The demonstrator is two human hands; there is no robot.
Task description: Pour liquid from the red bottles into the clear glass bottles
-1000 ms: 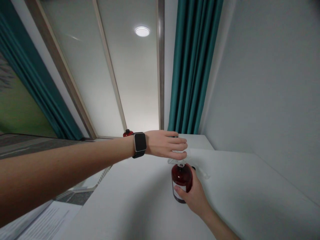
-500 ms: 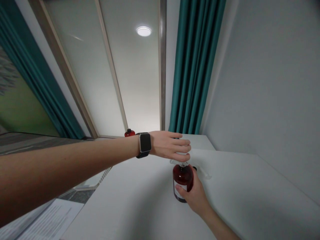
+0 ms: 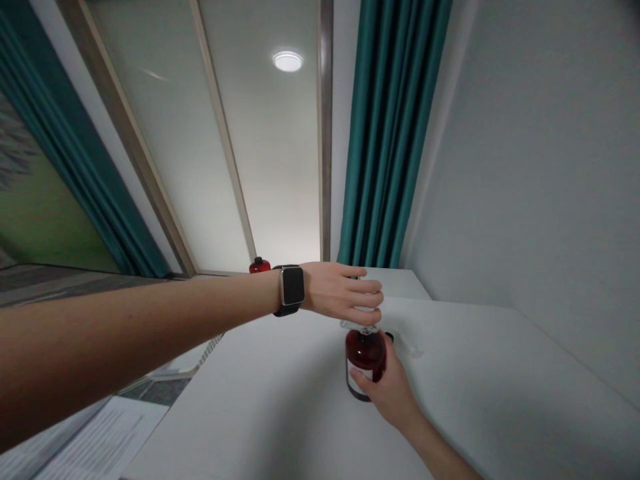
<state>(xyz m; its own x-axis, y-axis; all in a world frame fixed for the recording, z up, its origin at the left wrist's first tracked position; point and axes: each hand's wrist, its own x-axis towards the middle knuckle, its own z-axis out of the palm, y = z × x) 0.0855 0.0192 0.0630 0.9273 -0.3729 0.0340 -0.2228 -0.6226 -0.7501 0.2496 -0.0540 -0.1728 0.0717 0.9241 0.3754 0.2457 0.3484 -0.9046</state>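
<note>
A dark red-brown bottle (image 3: 365,351) with a white label stands on the white table (image 3: 280,380). My right hand (image 3: 387,390) is wrapped round its lower side, thumb across the label. Just above the bottle's neck, my left hand (image 3: 345,293) is bent over with its fingers curled downward. A clear, glassy piece (image 3: 353,325) shows under those fingers at the bottle's mouth; its full shape is hidden, as is whatever the left fingers grip. Behind the right hand a small black cap-like thing (image 3: 389,337) peeks out. A black smartwatch (image 3: 293,287) sits on my left wrist.
Another red bottle with a black cap (image 3: 259,265) stands behind my left forearm. Printed papers (image 3: 100,440) lie lower left, below the table's edge. A faint clear shape or light patch (image 3: 414,348) shows right of the bottle. Green curtains (image 3: 395,133) hang behind.
Almost nothing differs. My left hand has shifted very slightly to the right above the bottle, while the right hand keeps its hold.
</note>
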